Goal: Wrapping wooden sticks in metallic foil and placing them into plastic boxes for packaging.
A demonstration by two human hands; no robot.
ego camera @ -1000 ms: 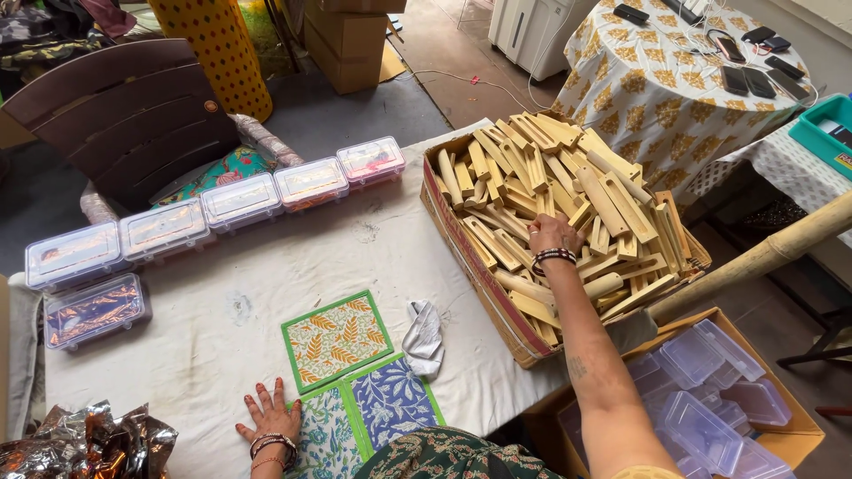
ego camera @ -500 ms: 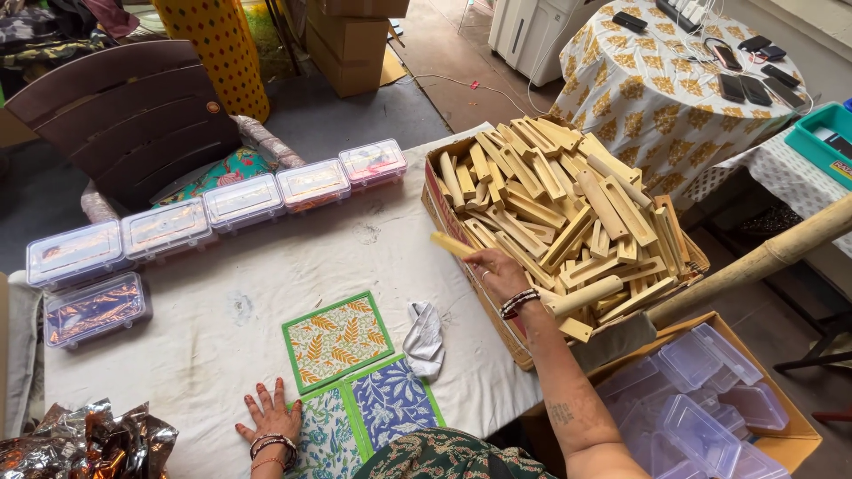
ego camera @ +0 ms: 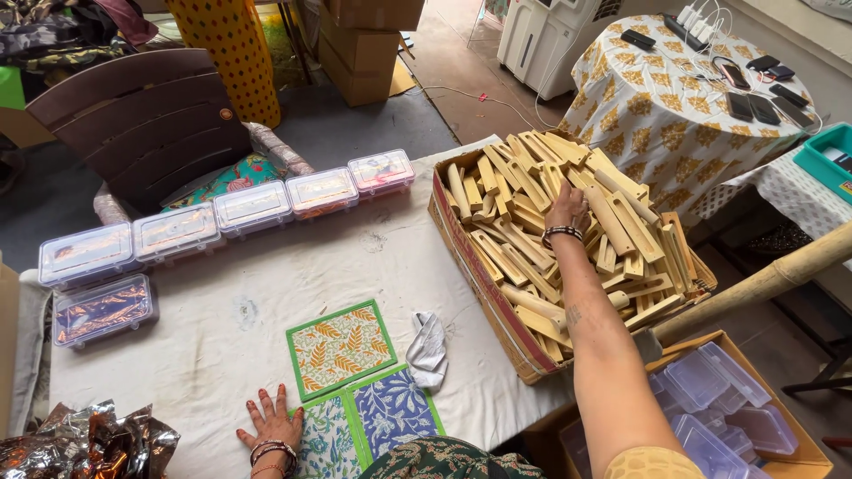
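My right hand (ego camera: 568, 209) reaches deep into a cardboard box (ego camera: 479, 275) heaped with pale wooden pieces (ego camera: 532, 191). Its fingers lie spread on top of the pieces, and no piece is lifted. My left hand (ego camera: 271, 424) rests flat on the white tablecloth at the near edge, fingers apart, holding nothing. It touches the left side of a green-bordered patterned card (ego camera: 327, 441). Two more such cards, one yellow leaf-print (ego camera: 340, 348) and one blue (ego camera: 393, 411), lie beside it. A crumpled white cloth (ego camera: 429, 341) sits to the right of the cards.
A row of clear lidded plastic boxes (ego camera: 248, 207) runs along the table's far left edge. Crumpled foil (ego camera: 84, 443) lies at the near left corner. An open carton of empty plastic containers (ego camera: 737, 417) stands on the floor at right. A dark chair (ego camera: 146, 120) stands behind the table.
Half a second ago my right hand was at the box's near left side with a long wooden piece. Now it is stretched further into the box, with no piece lifted. My left hand stays put.
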